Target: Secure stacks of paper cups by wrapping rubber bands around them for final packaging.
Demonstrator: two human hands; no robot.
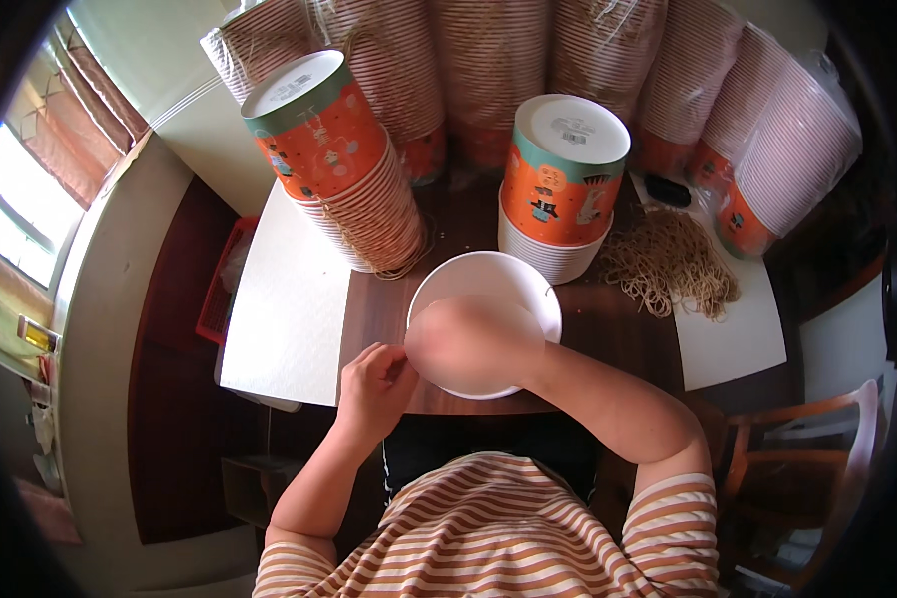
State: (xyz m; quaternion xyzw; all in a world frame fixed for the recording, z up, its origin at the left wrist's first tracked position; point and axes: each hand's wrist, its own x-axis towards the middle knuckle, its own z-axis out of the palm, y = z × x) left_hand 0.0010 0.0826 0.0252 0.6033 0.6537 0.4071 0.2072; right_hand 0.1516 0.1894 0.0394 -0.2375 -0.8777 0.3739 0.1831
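Observation:
A white paper bucket (530, 284) stands in front of me at the table's near edge, its open mouth facing up. My left hand (377, 384) is closed at the bucket's lower left rim, with thumb and fingers pinched on the edge. Over the mouth and partly inside it is my right hand (473, 344), smeared so that its fingers do not show. Just behind the bucket, an upside-down stack of orange and green paper buckets (558, 194) stands upright. Another such stack (334, 149), wrapped with tan rubber bands, leans at the left.
A heap of tan rubber bands (673, 261) lies at the right, near a small black object (668, 189). Tall plastic-wrapped bucket stacks (493, 70) line the back. White boards (284, 309) cover the table's sides. A red basket (227, 279) sits left, a wooden chair (797, 458) right.

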